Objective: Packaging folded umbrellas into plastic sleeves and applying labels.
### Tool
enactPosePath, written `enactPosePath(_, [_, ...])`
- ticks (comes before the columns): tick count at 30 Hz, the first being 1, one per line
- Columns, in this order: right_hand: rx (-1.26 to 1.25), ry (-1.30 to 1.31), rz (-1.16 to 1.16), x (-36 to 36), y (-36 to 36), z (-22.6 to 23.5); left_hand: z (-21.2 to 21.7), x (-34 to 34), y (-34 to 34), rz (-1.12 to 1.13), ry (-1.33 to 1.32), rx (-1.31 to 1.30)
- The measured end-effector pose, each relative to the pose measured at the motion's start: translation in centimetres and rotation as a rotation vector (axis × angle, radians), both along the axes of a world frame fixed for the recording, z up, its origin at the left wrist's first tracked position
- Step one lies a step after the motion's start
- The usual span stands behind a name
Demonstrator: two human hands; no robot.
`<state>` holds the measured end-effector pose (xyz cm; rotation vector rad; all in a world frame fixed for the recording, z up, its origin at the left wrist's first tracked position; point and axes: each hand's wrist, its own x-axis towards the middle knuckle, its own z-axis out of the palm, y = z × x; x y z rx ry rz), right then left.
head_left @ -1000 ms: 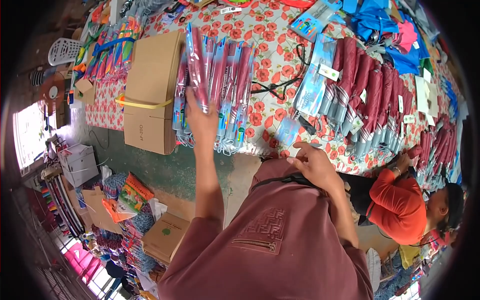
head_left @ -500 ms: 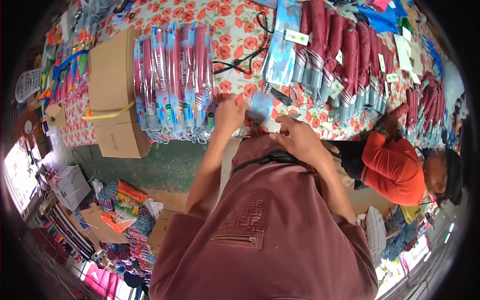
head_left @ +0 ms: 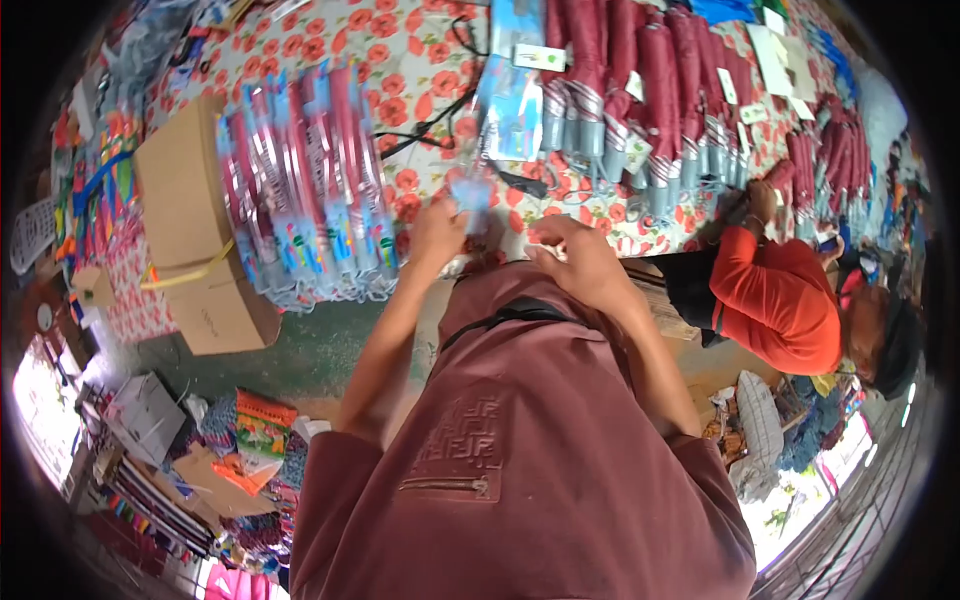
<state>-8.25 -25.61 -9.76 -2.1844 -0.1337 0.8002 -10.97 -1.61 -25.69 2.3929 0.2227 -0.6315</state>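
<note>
At the table's near edge, my left hand (head_left: 437, 236) is closed on a clear-and-blue plastic sleeve (head_left: 470, 192), which is smeared by motion. My right hand (head_left: 582, 262) hovers just to its right, thumb and fingers bent but apart, with nothing visible between them. Left of my hands lie several maroon folding umbrellas in printed clear sleeves (head_left: 305, 180), side by side. Beyond my hands is a stack of flat blue sleeves (head_left: 516, 115). Unwrapped maroon umbrellas (head_left: 660, 95) with grey handles and white tags lie in a row to the right.
A flowered cloth (head_left: 425, 75) covers the table. A cardboard box (head_left: 185, 185) with a yellow strap stands at the left, near colourful wrapped goods (head_left: 100, 205). Black cord (head_left: 425, 132) lies in the middle. A co-worker in a red top (head_left: 775, 300) works at the right, a hand on the table's umbrellas.
The view has turned and shifted slightly. The plastic sleeve has swung from the right of my left hand to above its fingertips. My right hand stays close by, its fingers still bent.
</note>
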Motion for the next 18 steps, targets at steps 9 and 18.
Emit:
enactPosePath(9, [-0.346, -0.817, -0.374, 6.4, -0.4, -9.1, 2.2, 1.2, 0.1, 0.606, 0.229, -0.929])
enactPosePath(18, [-0.344, -0.272, -0.533, 10.5, -2.2, -9.6, 10.4, 5.6, 1.1, 0.630, 0.571, -1.412])
